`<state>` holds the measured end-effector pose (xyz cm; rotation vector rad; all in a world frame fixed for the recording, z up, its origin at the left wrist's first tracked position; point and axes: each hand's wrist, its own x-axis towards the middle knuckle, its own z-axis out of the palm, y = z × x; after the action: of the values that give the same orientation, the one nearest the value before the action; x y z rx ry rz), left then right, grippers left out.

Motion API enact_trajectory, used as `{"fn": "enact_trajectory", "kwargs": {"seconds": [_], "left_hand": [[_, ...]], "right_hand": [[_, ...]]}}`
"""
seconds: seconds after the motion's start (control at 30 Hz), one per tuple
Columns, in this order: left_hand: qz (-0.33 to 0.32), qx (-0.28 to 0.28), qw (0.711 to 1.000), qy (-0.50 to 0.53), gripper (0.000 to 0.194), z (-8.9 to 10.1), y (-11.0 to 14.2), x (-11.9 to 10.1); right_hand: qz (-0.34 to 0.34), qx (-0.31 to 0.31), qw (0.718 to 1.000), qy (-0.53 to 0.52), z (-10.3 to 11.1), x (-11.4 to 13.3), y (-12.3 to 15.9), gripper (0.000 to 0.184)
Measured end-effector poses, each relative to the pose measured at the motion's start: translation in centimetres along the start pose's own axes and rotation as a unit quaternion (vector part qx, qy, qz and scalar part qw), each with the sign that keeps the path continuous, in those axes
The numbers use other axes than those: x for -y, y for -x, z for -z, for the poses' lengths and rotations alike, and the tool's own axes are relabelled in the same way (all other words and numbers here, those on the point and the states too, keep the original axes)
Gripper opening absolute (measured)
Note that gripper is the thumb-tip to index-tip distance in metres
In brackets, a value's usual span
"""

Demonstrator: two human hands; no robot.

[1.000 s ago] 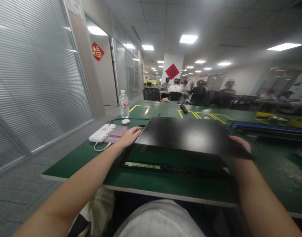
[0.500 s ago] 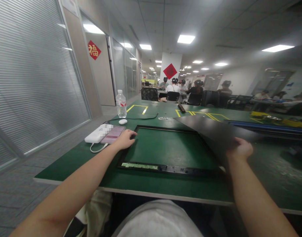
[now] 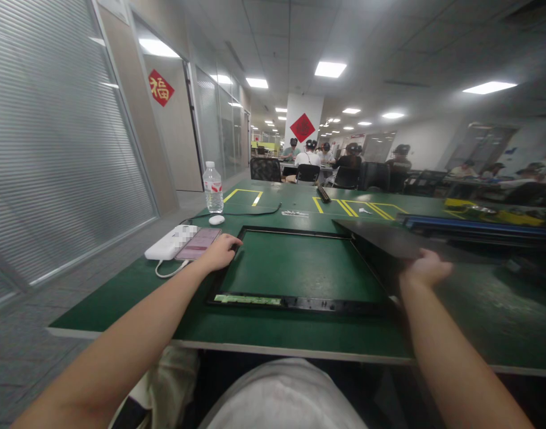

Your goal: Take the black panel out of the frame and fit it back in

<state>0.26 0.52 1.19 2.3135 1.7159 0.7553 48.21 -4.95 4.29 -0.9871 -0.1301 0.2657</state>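
Observation:
A black rectangular frame lies flat on the green table, with a light green strip along its near bar. My left hand is closed on the frame's left side, thumb and fingers at its edge. On the right, my right hand grips a thin, dark flat panel, slightly blurred. The panel is held tilted just above the table, beside and partly over the frame's right side. It hides some of that side.
Left of the frame are a phone, a white power strip-like box, a white oval case and a water bottle. A dark blue bar-shaped item lies at the right. People sit at tables beyond.
My right hand has brought the dark panel lower and flatter, nearer the table on the right. My left hand stays at the frame's left side. The view has shifted slightly.

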Motion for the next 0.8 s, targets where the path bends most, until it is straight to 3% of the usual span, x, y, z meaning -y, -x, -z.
{"fn": "enact_trajectory", "kwargs": {"seconds": [0.2, 0.4, 0.57, 0.8], "left_hand": [[-0.003, 0.001, 1.000, -0.007, 0.048, -0.1, -0.1, 0.3], [-0.004, 0.008, 1.000, -0.014, 0.048, -0.1, -0.1, 0.4], [0.000, 0.002, 1.000, 0.001, 0.046, -0.1, -0.1, 0.4], [0.003, -0.005, 0.999, 0.032, 0.043, -0.1, 0.0, 0.3]], "right_hand": [[-0.013, -0.039, 0.999, -0.019, -0.2, -0.5, 0.2, 0.038], [-0.110, -0.039, 0.993, -0.001, 0.0, -2.3, -1.8, 0.041], [-0.215, -0.013, 0.976, 0.024, 0.7, -3.4, -3.9, 0.032], [-0.222, 0.063, 0.973, 0.023, 1.3, -5.0, -6.2, 0.030]]}}
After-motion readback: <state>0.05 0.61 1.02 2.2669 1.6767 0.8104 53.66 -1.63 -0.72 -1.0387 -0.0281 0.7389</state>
